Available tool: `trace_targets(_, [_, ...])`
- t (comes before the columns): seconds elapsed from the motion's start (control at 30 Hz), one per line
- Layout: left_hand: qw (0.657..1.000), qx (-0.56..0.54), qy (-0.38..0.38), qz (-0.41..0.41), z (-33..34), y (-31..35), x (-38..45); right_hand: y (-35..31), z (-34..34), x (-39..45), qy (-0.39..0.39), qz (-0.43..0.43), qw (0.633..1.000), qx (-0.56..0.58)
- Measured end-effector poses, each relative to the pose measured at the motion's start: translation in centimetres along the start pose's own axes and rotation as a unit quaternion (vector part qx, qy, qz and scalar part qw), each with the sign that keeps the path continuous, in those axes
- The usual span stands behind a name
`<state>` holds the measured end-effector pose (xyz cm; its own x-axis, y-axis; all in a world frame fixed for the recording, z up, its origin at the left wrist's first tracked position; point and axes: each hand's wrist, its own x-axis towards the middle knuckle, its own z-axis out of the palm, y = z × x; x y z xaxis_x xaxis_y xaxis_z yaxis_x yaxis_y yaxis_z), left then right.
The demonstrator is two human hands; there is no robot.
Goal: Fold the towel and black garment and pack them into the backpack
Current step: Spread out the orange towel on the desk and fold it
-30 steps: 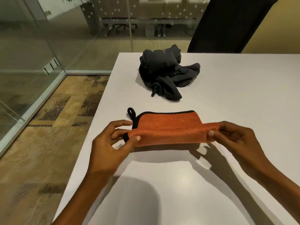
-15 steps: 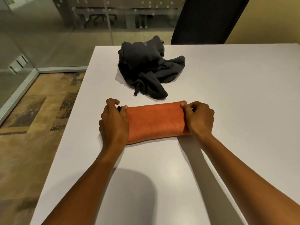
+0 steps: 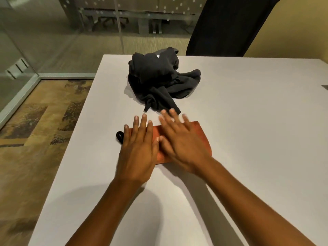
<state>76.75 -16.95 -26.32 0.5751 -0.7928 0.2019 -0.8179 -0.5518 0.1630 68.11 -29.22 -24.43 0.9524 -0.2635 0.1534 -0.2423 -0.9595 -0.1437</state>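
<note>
Lying folded into a flat orange rectangle near the counter (image 3: 248,121) edge, towel (image 3: 200,135) with black loop at its left end, left hand (image 3: 137,150) and right hand (image 3: 181,141) flat on it, fingers straight and spread, crumpled black garment (image 3: 159,80) just beyond

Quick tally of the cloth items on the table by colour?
Orange: 1, the folded towel under the left hand and right hand
Black: 1, the crumpled garment
Total: 2
</note>
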Motion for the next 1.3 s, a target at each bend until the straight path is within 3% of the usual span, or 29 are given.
trace_targets(0.13, [0.998,0.050,-0.035,-0.027,0.3,-0.2,-0.4,-0.1,1.3,-0.6,-0.068,-0.008,0.998,-0.016])
trace_targets(0.23, [0.996,-0.003,-0.047,-0.073,0.5,-0.4,-1.0,1.3,1.2,-1.4,-0.058,0.017,0.997,-0.042])
trace_targets(0.4, [0.993,-0.061,-0.021,-0.096,0.6,-0.2,-1.4,3.7,1.1,-2.2,-0.064,0.107,0.992,0.012])
trace_targets(0.6, [0.992,-0.069,-0.010,-0.104,0.9,-0.2,-1.4,3.8,1.4,-2.3,-0.061,0.114,0.991,0.037])
trace_targets(0.77, [0.962,-0.132,0.045,-0.234,-0.2,1.8,-3.0,2.7,1.4,-3.7,-0.043,0.169,0.983,0.055])
trace_targets(0.93, [0.935,-0.196,0.032,-0.294,-0.4,4.4,-5.3,-0.8,0.9,-7.2,-0.025,0.254,0.962,0.097])
trace_targets(1.03, [0.899,-0.272,0.073,-0.336,-1.4,5.5,-5.6,-2.1,-0.2,-9.5,-0.063,0.253,0.963,0.074])
trace_targets(1.1, [0.852,-0.327,0.123,-0.391,-2.5,5.6,-5.2,-1.9,-0.7,-10.7,-0.053,0.235,0.967,0.078])
trace_targets(1.23, [0.670,-0.495,0.147,-0.534,-3.4,4.9,-4.1,-1.3,0.4,-12.5,0.021,0.201,0.975,0.094])
trace_targets(1.3, [0.593,-0.583,0.158,-0.532,-3.5,5.1,-3.6,-1.3,0.6,-12.9,0.014,0.195,0.973,0.123])
